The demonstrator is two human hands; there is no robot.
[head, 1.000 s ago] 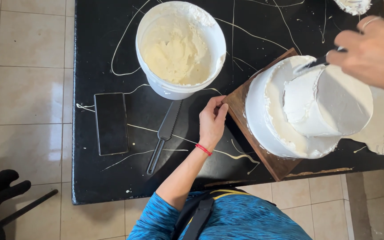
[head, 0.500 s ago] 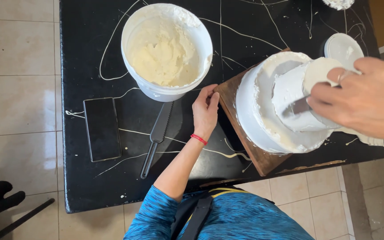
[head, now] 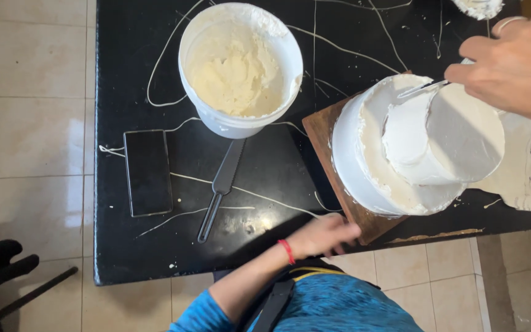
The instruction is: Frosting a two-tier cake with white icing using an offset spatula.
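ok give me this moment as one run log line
left hand: on wooden board corner | right hand: holds spatula on tiered cake | frosting bucket: open, on black table

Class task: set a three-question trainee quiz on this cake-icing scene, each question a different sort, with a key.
1. True or false: the left hand rests on the bucket.
2. The spatula on the table lies between the phone and: A) the wooden board; B) a cup; C) a plate.
3. Fill in: the right hand holds a metal tool against the ____ tier of the cake.

Key: 1 false; 2 A; 3 upper.
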